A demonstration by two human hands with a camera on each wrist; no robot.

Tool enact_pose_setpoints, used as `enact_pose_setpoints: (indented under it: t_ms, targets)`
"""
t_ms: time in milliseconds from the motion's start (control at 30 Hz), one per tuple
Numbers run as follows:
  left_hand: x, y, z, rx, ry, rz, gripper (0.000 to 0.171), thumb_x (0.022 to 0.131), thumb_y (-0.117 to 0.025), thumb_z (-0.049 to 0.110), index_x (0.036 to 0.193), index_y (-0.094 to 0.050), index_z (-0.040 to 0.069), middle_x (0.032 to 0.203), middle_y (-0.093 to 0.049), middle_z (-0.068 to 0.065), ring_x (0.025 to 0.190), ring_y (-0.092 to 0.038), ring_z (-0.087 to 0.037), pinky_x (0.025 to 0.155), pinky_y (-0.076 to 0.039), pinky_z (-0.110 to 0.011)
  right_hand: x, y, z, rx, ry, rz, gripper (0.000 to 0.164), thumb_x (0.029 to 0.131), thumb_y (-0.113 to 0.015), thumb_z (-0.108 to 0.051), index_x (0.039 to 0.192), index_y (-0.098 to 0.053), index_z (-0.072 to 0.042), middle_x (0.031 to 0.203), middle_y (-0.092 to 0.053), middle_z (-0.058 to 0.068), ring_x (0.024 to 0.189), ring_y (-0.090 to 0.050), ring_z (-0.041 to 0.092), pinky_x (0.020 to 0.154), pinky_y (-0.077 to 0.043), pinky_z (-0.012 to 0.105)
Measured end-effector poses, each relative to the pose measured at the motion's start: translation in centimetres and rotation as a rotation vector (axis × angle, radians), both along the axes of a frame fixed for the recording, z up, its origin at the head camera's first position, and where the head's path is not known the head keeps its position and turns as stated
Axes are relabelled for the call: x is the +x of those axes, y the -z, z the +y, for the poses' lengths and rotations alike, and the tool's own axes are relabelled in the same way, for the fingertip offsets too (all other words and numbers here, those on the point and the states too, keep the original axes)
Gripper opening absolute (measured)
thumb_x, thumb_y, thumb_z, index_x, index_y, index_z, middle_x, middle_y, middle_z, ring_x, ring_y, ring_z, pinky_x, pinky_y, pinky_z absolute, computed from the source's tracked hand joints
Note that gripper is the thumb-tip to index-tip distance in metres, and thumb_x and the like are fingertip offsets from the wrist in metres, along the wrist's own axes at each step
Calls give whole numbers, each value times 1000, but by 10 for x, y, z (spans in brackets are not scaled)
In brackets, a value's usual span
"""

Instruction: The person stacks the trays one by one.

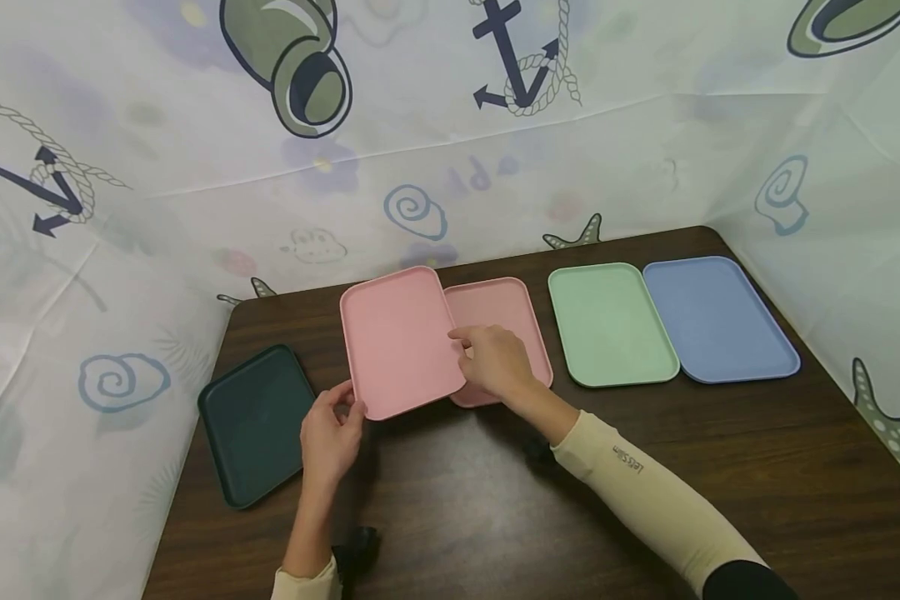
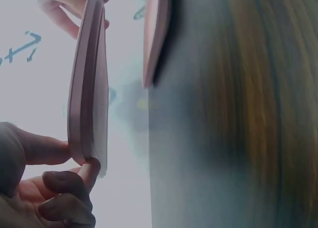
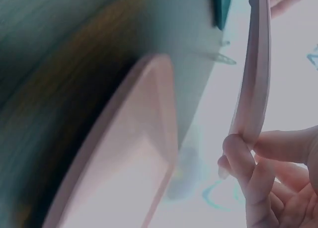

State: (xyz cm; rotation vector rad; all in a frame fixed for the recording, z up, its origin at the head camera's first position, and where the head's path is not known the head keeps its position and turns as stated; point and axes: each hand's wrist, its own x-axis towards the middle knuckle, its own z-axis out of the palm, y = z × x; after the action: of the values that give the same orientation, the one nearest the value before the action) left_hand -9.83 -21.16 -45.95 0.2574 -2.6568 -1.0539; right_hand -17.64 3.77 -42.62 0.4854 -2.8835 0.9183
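Head view: raised pink tray (image 1: 401, 342) held clear of the dark wood surface (image 1: 450, 500), toward the far edge, left of middle. Gripped at its near left corner by left hand (image 1: 332, 437), at its right edge by right hand (image 1: 497, 358). Lying near the far edge, partly covered by it: second pink tray (image 1: 504, 312). Toward the far right corner, side by side with edges meeting: pale green tray (image 1: 613, 325), blue tray (image 1: 723, 321). Askew by the left edge: dark green tray (image 1: 258, 429).

Left wrist view: raised pink tray seen edge-on, pinched between thumb and fingers.

Right wrist view: again edge-on, pinched between thumb and curled fingers. At top, cropped and blurred, probably dark green tray.
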Motion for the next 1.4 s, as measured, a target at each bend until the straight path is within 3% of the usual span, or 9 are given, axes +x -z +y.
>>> enact_pose_setpoints:
  t_ms: [300, 533, 767, 1067, 1400]
  targets:
    - [-7, -5, 35, 113, 85, 74, 31, 86, -70, 8, 117, -70, 5, 91, -64, -3, 56, -48, -14, 52, -35, -26, 2, -8, 47, -88, 71, -100, 42, 81, -68, -10, 123, -71, -19, 104, -74, 3, 52, -55, 9, 43, -32, 28]
    - [-13, -8, 62, 147, 176, 96, 32, 85, -72, 7, 117, -70, 4, 89, -64, -3, 54, -48, -15, 49, -35, -25, 4, -8, 86, -168, 98, -128, 41, 81, -68, -8, 121, -72, -16, 104, -74, 7, 62, -59, 13, 48, -35, 29]
    - [-23, -2, 84, 130, 236, 95, 31, 85, -74, 9, 116, -71, 5, 88, -63, 1, 52, -45, -9, 48, -35, -25, 7, -2, 115, -158, 118, -140, 39, 84, -70, -10, 122, -71, -15, 107, -73, 8, 73, -64, 15, 59, -43, 33]
    - [-32, 13, 99, 95, 258, 78, 33, 85, -74, 12, 116, -71, 5, 88, -64, 0, 55, -46, -9, 52, -38, -28, 5, 16, 128, -142, 173, -184, 39, 83, -73, -11, 122, -71, -15, 105, -73, 6, 81, -69, 18, 65, -46, 35]
    - [-38, 30, 100, 45, 248, 47, 31, 85, -73, 12, 114, -72, 4, 85, -63, -1, 54, -47, -8, 55, -39, -29, 1, 39, 128, -149, 174, -220, 39, 82, -74, -10, 120, -72, -14, 108, -73, 7, 90, -69, 21, 63, -45, 33]
